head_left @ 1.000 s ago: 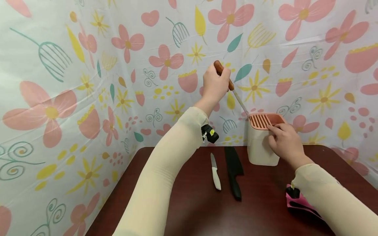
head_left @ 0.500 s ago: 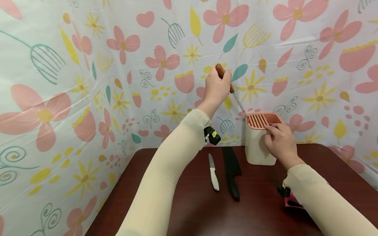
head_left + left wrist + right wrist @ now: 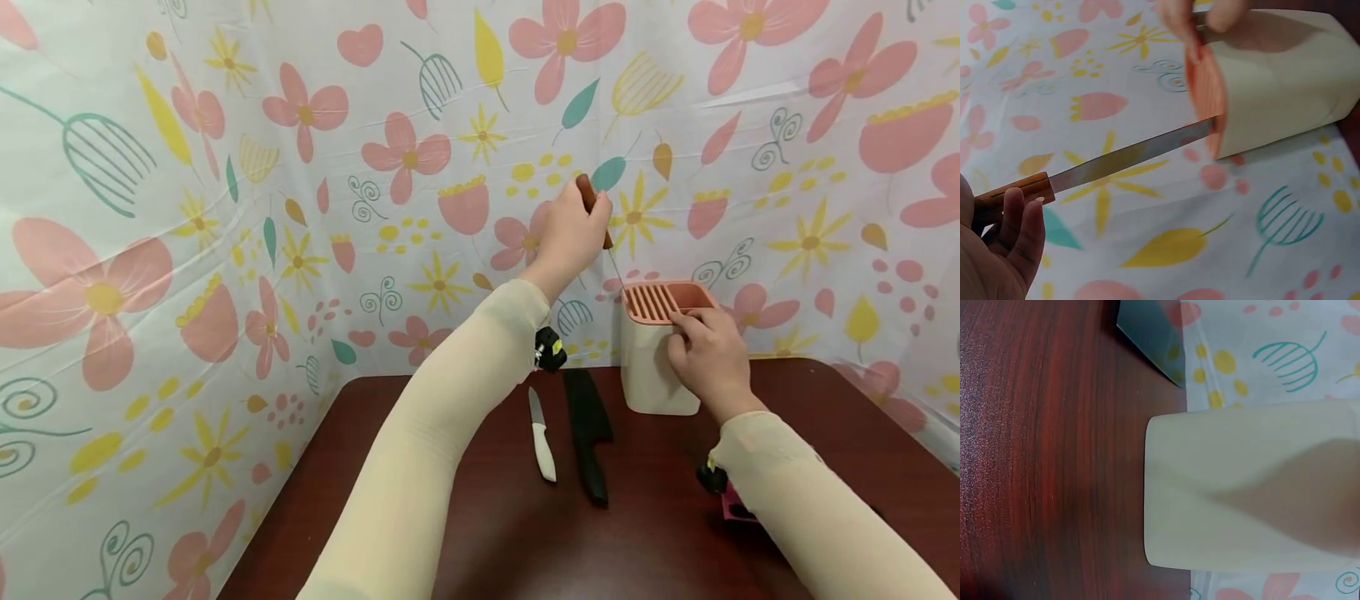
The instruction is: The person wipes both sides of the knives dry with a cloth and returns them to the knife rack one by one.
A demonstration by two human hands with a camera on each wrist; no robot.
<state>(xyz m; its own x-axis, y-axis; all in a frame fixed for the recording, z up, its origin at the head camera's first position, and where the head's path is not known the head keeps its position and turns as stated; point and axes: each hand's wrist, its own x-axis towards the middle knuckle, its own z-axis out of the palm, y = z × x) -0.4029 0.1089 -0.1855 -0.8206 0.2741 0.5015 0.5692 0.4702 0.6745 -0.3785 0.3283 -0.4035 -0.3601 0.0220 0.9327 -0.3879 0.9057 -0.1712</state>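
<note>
"Compared with a second ago, the long steel knife with the brown wooden handle [image 3: 1097, 167] stands steeper, its handle lower and further right."

"Where's its tip?"

"At the left edge of the slotted orange lid [image 3: 651, 302] on the cream, box-shaped holder [image 3: 648, 367]. How much is inside a slot, I can't tell; nearly all the blade shows outside."

"So it isn't seated. Which way does it point?"

"Tip down and to the right, butt up and to the left, long axis tilted from upright. The left hand [image 3: 572, 237] has its fingers wrapped round the handle."

"And the right hand [image 3: 712, 358]?"

"Gripping the holder's front rim, steadying it, I'd say."

"What's left?"

"Looks to me like knives going into the holder, and early on: this one's barely started, while the small knife with the white handle [image 3: 541, 437] and the broad black knife [image 3: 588, 425] lie side by side on the dark red-brown wooden table [image 3: 510, 517], blades pointing toward the wall."
</note>
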